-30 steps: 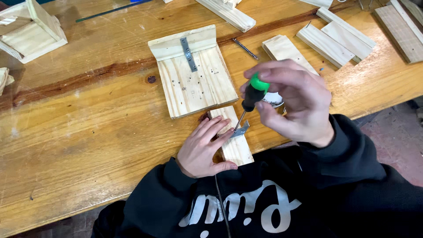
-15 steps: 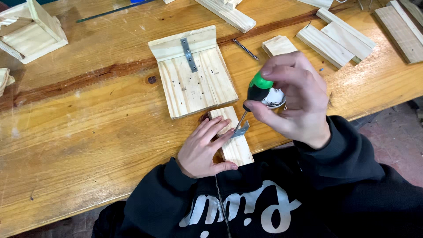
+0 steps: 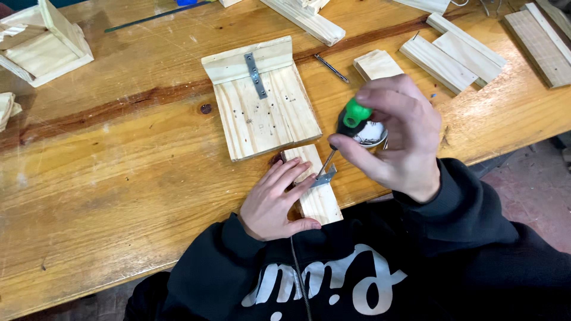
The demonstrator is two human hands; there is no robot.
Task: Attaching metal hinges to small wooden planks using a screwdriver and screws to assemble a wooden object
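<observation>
My right hand (image 3: 395,134) grips a screwdriver with a green and black handle (image 3: 351,117); its shaft slants down to a small metal bracket (image 3: 324,177). The bracket sits on a narrow pale wood block (image 3: 318,199) at the table's near edge. My left hand (image 3: 276,199) lies flat on the block's left side, fingertips at the bracket. Just beyond the block lies a wider pine board (image 3: 262,101) with a raised far strip and a metal plate (image 3: 256,74) screwed on it.
The wooden workbench (image 3: 119,154) carries a small wooden box frame (image 3: 41,41) at the far left and several loose wood pieces (image 3: 458,53) at the far right. A drill bit (image 3: 332,68) lies behind the board. A small round tin (image 3: 372,134) sits under my right hand.
My right hand has shifted slightly up and left on the screwdriver handle while turning it. The left hand and the block stay put.
</observation>
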